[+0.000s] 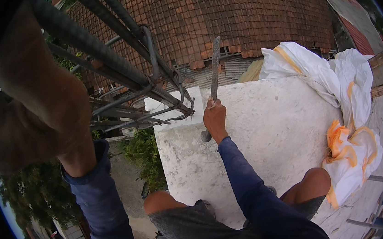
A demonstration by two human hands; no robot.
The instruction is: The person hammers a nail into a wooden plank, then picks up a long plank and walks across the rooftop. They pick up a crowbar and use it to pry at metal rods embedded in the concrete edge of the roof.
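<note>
Grey tool [216, 68], long and narrow, sits in your right hand [215, 117], fingers clamped around it with the rounded butt showing below the fist. Its far end points away from you, past the far edge of the white slab [265, 121], toward the tiled roof [245, 8]. Just left of it, steel bars [111, 53] with bent ties [152, 52] slant down to the slab's far left corner. Your left hand [51, 100] is raised close to the camera beside those bars; blurred, so I cannot tell whether its fingers are clamped on a bar or apart. Knees [160, 201] bent at the near side of the slab, bush [144, 158] beyond its left edge. On handling: a firm, full-fist grip suits a tool this long, since a loose one would probably let the far end wander into the ties. Short, controlled movements from the wrist look safest with the edge so near. Weight is best centred over the slab, not leaned out toward the roof. Mind the white sacks [303, 62] along the right side; loose folds could catch a foot. Check the left hand's placement by eye before putting any weight on the steel.
</note>
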